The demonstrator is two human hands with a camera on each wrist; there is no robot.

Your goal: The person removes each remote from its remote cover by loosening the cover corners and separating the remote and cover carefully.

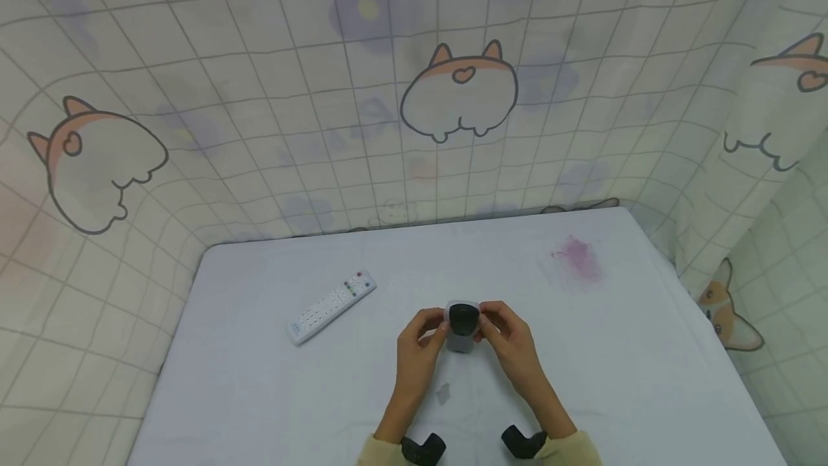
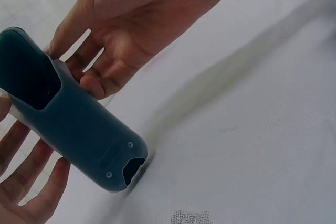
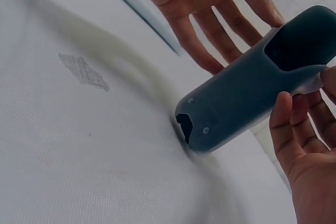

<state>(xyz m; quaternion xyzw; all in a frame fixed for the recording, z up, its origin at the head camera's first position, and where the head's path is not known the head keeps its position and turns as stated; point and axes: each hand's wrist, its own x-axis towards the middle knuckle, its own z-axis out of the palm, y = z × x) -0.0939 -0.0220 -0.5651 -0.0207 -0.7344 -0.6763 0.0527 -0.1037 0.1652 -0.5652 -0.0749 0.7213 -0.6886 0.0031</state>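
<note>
A dark grey rubbery case (image 1: 462,327) with a dark oval opening near its top stands tilted, its lower end on the white table (image 1: 259,394). My left hand (image 1: 420,340) holds its upper part from the left and my right hand (image 1: 507,336) holds it from the right. In the left wrist view the case (image 2: 79,124) lies between my left fingers (image 2: 31,177) below and my right hand (image 2: 121,40) above. In the right wrist view my right thumb (image 3: 281,124) presses the case (image 3: 247,98), and my left fingers (image 3: 210,30) reach its far side.
A white remote control (image 1: 332,305) lies on the table left of my hands, also in the right wrist view (image 3: 142,11). A pink stain (image 1: 576,259) marks the cloth at the back right. A small grey patch (image 1: 443,393) sits near me. Printed curtains (image 1: 414,92) enclose the table.
</note>
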